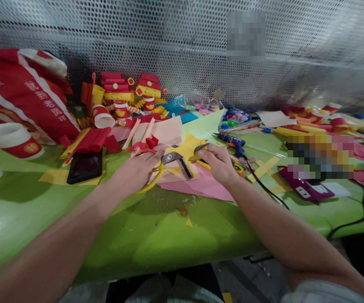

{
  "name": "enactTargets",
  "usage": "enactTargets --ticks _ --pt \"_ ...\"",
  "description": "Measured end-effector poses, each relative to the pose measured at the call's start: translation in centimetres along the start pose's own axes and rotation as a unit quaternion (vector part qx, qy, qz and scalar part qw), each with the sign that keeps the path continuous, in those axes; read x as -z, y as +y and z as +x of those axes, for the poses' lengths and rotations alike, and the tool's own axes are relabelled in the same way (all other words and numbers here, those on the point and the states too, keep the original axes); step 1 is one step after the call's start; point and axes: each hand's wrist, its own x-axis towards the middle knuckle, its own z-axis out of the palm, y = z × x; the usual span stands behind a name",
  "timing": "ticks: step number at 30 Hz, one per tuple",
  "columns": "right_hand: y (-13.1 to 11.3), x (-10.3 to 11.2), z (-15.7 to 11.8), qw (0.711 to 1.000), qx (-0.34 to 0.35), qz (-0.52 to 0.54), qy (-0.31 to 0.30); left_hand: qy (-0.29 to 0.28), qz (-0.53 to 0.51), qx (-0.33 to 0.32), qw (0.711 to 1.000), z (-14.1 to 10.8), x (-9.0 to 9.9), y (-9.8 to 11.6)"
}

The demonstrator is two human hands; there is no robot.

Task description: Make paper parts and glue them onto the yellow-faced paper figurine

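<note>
Pinching yellow paper (186, 147), the right hand (219, 163); curled around scissors (169, 157), the left hand (142, 169).

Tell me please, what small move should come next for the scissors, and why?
Probably a small, slow closing of the scissors: the left hand holds them with their blades apart, at the yellow paper that the right hand grips.

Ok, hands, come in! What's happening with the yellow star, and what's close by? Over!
Left hand holding scissors. Right hand gripping yellow paper star. Close by: pink paper, blue glue gun. Over.
</note>
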Motion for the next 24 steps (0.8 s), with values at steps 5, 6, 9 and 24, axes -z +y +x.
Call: enactTargets --ticks 5,6,9,24 --pt "0.14 0.10 0.02 0.999 0.026 0.010 0.027 -0.013 0.002 0.015 1.000 0.05 0.14 -0.04" --pt "0.21 0.10 0.01 0.999 0.027 0.003 0.029 -0.014 0.000 0.016 1.000 0.04 0.14 -0.04" --pt "0.35 0.07 -0.03 0.999 0.036 -0.020 0.025 -0.003 -0.014 0.013 1.000 -0.01 0.04 -0.07" --pt "0.44 0.08 -0.27 0.997 0.051 -0.050 0.030 -0.002 -0.020 -0.005 1.000 0.09 0.13 0.40"
